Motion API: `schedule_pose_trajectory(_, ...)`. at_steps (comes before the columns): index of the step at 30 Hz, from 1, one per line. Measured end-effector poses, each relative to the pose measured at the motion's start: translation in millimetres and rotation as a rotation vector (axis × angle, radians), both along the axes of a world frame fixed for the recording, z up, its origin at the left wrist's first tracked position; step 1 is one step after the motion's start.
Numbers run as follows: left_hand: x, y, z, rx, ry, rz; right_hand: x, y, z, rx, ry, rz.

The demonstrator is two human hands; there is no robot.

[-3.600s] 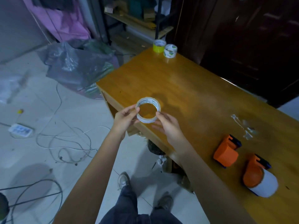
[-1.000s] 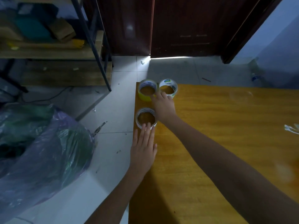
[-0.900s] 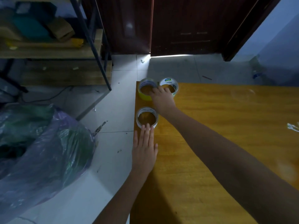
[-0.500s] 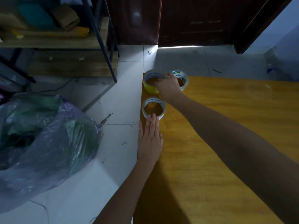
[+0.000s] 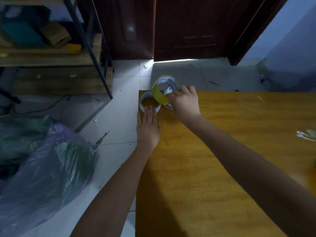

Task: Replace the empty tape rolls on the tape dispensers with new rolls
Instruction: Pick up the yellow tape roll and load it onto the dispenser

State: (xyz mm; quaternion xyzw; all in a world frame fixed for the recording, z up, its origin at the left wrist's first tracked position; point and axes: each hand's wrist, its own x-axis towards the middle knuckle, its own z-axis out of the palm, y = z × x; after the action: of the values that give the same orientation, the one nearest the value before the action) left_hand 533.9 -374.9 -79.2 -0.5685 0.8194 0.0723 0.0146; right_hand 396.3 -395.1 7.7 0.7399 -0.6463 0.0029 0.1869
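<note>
Right hand (image 5: 185, 101) now grips the yellow roll (image 5: 160, 94), lifted off the table (image 5: 222, 151); left hand (image 5: 148, 127) flat beside the empty core (image 5: 142, 104), so a fresh roll is in hand.

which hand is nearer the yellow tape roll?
Right. The right hand grips the yellow tape roll, tilted up off the table. The left hand lies flat just below it, fingertips on the empty roll.

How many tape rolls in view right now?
3. Yellow roll lifted and tilted in the right hand; white roll mostly hidden behind it; thin empty roll flat at the table corner, left hand touching it.
</note>
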Motion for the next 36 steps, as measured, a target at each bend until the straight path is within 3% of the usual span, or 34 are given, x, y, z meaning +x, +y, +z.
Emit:
schedule_pose_trajectory(3,-0.8,-6.4,11.0,0.05,0.15,0.036,-5.8,15.5,-8.6,0.015,0.011,0.016)
schedule_pose_trajectory(6,0.2,4.0,36.2,0.159,0.663,0.264,-11.2,33.6,-10.6,-0.02,-0.005,0.047)
schedule_pose_trajectory(8,-4.1,13.9,56.3,0.396,1.007,0.375,-15.1,49.7,-10.8,-0.07,-0.038,0.092)
schedule_pose_trajectory(11,-11.8,27.2,71.2,0.644,1.272,0.397,-25.8,81.4,-13.7,-0.147,-0.1,0.165)
schedule_pose_trajectory(16,-34.6,55.7,72.6,0.765,1.269,0.392,-45.4,150.4,-18.8,-0.167,-0.2,0.098)
schedule_pose_trajectory(18,-47.6,72.2,72.1,0.854,1.297,0.381,-49.5,179.1,-23.3,-0.117,-0.377,-0.064)
schedule_pose_trajectory(20,-62.8,89.3,69.3,0.903,1.294,0.353,-51.2,207.0,-21.0,-0.069,-0.843,-0.331)
schedule_pose_trajectory(23,-88.3,117.5,69.3,0.966,1.27,0.278,-58.7,242.8,-4.2,-0.186,-1.915,-0.784)
schedule_pose_trajectory(24,-98.1,127.2,70.4,0.995,1.258,0.249,-65.4,255.0,-0.2,-0.222,-2.131,-0.877)
schedule_pose_trajectory(25,-107.5,136.8,71.9,1.025,1.243,0.22,-72.4,268.6,1.6,-0.231,-2.207,-0.918)
schedule_pose_trajectory(29,-142.8,177.7,79.6,1.122,1.174,0.144,-102.1,324.3,6.3,-0.259,-2.062,-0.94)
schedule_pose_trajectory(36,-199.6,247.3,92.3,1.145,1.067,0.008,-150.2,407.1,3.4,-0.4,-2.097,-1.037)
